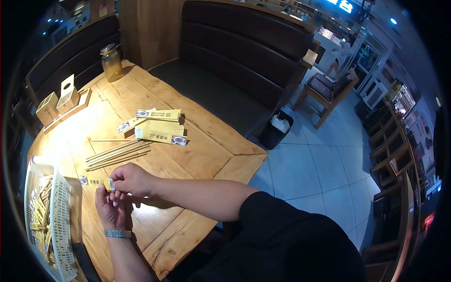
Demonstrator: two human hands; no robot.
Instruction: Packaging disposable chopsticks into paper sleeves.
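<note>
Both my hands meet over the wooden table (169, 165), holding one yellow printed paper chopstick sleeve (94, 181). My left hand (111, 208), with a metal watch band at its wrist, pinches it from below. My right hand (134, 180) grips its right end; whether a chopstick is inside cannot be seen. Just beyond lie several loose wooden chopsticks (116, 155), roughly parallel. One more thin stick (111, 140) rests apart above them. Farther off is a loose stack of flat paper sleeves (160, 132), with a few fanned out across its top.
A white plastic basket (63, 211) of sleeved chopsticks stands at the left, beside a black flat object (84, 262). Wooden boxes on a tray (67, 109) and an amber glass jug (112, 63) sit farther back. A dark bench (225, 88) and a bin (276, 130) flank the table.
</note>
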